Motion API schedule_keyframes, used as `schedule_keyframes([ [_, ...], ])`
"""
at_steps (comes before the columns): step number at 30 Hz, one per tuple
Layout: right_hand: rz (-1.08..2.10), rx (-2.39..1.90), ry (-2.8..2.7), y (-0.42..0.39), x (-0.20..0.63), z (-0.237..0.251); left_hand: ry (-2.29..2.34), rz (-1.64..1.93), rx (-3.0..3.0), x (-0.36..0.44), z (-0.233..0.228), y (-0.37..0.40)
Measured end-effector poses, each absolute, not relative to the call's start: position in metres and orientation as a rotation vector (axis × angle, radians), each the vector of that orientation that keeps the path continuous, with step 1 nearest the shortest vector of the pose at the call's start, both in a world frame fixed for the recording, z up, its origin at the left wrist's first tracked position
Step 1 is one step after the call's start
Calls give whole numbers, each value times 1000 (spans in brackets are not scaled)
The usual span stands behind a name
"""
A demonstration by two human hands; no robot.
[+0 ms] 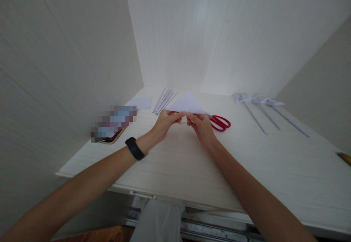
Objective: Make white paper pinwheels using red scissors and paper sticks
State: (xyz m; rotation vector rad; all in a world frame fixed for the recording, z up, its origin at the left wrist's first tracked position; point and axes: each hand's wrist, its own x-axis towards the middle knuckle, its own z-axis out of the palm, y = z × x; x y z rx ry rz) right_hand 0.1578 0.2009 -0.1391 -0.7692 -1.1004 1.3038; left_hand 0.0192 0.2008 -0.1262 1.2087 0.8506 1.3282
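Both hands pinch a folded paper triangle.
Left hand [166, 122] and right hand [201, 125] grip the paper's [186, 104] lower edge above bare table [175, 161]; scissors [219, 122] just behind.

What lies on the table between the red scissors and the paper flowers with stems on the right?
In the head view, only bare table shows between the red scissors and the paper flowers; nothing lies on that stretch.

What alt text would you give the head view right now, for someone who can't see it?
Both hands, left hand and right hand, pinch the near edge of a folded white paper triangle above a pale table. Red-handled scissors lie just behind the right hand; thin paper sticks and paper flowers on stems lie farther back.
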Motion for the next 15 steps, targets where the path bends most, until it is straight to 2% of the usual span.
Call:
schedule_keyframes([
  [15,1268,-707,-1008,209,168,-132,928,1480,1190,14,-116,202],
])
